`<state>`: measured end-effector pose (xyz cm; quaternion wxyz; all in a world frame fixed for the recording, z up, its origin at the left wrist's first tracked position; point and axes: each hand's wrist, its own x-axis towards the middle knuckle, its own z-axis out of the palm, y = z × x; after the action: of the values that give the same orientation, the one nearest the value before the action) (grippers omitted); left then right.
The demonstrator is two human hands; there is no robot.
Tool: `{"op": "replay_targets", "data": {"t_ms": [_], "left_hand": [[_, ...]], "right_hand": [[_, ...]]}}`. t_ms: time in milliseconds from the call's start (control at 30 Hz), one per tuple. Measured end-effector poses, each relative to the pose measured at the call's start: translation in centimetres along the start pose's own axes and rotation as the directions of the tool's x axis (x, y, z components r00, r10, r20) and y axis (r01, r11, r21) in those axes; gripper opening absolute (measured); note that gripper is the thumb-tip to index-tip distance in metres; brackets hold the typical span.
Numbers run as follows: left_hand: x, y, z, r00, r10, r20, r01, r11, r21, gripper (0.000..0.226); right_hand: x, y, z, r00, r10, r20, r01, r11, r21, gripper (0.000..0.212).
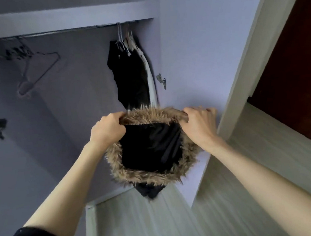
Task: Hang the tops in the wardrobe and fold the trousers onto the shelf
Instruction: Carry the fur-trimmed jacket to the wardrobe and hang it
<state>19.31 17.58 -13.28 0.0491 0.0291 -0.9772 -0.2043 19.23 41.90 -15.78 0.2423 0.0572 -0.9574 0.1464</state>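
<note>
Both hands hold a fur-trimmed hood up inside the wardrobe.

Left hand (107, 129) and right hand (198, 122) each curl their fingers round the top edge of the fur-trimmed hood (150, 146), black lining facing the camera. Beyond, dark tops (130, 76) hang on the rail (58, 31) at right; an empty hanger (38, 73) hangs at left.

At centre frame, the left hand (107, 130) and the right hand (198, 122) each gripped the brown fur trim (147, 116) of a black hooded garment (151, 146), holding the hood open. In the upper centre, dark clothes (128, 77) hung from the wardrobe rail (58, 31). An empty wire hanger (38, 73) hung at upper left.
</note>
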Motion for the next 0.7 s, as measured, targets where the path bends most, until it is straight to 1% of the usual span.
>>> {"op": "replay_targets", "data": {"t_ms": [33,100,133,167,200,233,300,333,400,433,467,533,567,600,633,667,700], "left_hand": [[0.0,-1.4,-0.6,0.999,-0.033,-0.01,0.032,0.999,-0.026,0.056],[0.5,-3.1,-1.5,1.0,-0.023,0.01,0.023,0.998,-0.061,0.047],[1.0,-3.9,-2.1,1.0,-0.007,0.025,0.009,0.998,-0.058,0.042],[1.8,-5.0,-2.9,0.999,-0.001,0.039,0.003,0.999,-0.045,0.037],[2.6,-5.9,-3.5,0.998,-0.001,0.06,0.003,0.999,-0.044,0.035],[3.3,-6.8,-4.0,0.996,-0.004,0.092,0.01,0.998,-0.069,0.037],[4.9,-8.5,-4.8,0.991,0.021,0.13,0.002,0.985,-0.175,0.054],[5.4,-8.8,-4.8,0.99,0.044,0.133,-0.014,0.976,-0.217,0.062],[7.3,-10.1,-4.7,0.994,0.061,0.095,-0.038,0.972,-0.232,0.072],[8.0,-10.3,-4.3,0.995,0.071,0.073,-0.053,0.973,-0.226,0.073],[8.8,-10.9,-4.1,0.996,0.077,0.034,-0.068,0.973,-0.222,0.068],[10.5,-12.9,-4.4,0.996,0.054,-0.073,-0.068,0.977,-0.203,0.043],[11.2,-13.9,-4.7,0.994,0.027,-0.111,-0.046,0.984,-0.172,0.031],[11.7,-15.0,-5.2,0.99,-0.001,-0.142,-0.019,0.99,-0.138,0.023],[12.3,-16.1,-5.8,0.986,-0.02,-0.168,0.001,0.994,-0.114,0.022],[13.0,-17.2,-6.4,0.983,-0.03,-0.183,0.013,0.996,-0.092,0.024],[13.3,-17.7,-6.9,0.981,-0.041,-0.191,0.026,0.996,-0.08,0.027]], "right_hand": [[1.4,-1.3,0.4,0.999,-0.033,-0.015,0.033,0.999,-0.033,0.012],[3.6,-2.8,0.6,0.999,-0.045,0.01,0.046,0.997,-0.065,0.008],[4.7,-3.5,0.8,0.998,-0.043,0.041,0.044,0.998,-0.043,0.007],[6.2,-4.6,1.4,0.996,-0.035,0.086,0.034,0.999,0.019,0.013],[7.4,-5.6,1.5,0.985,-0.025,0.168,0.003,0.992,0.129,0.022],[8.6,-6.6,1.8,0.968,-0.02,0.249,-0.046,0.965,0.257,0.029],[11.1,-9.5,2.3,0.932,-0.048,0.359,-0.131,0.878,0.46,0.036],[11.7,-10.6,2.3,0.915,-0.078,0.396,-0.147,0.85,0.506,0.034],[13.7,-14.0,3.5,0.888,-0.156,0.433,-0.127,0.822,0.556,0.031],[14.4,-15.4,4.0,0.878,-0.178,0.444,-0.123,0.812,0.57,0.032],[15.4,-16.9,4.7,0.874,-0.197,0.444,-0.111,0.808,0.578,0.031],[17.4,-19.8,6.4,0.874,-0.243,0.42,-0.03,0.836,0.547,0.024],[18.2,-20.5,7.1,0.876,-0.262,0.406,0.04,0.876,0.48,0.019],[18.9,-21.0,7.8,0.876,-0.274,0.398,0.118,0.92,0.374,0.008],[19.5,-21.2,8.6,0.881,-0.277,0.384,0.192,0.95,0.247,0.008],[19.8,-21.3,9.4,0.882,-0.267,0.388,0.24,0.964,0.117,0.021],[19.9,-20.9,10.0,0.876,-0.254,0.409,0.271,0.963,0.017,0.029]]}}
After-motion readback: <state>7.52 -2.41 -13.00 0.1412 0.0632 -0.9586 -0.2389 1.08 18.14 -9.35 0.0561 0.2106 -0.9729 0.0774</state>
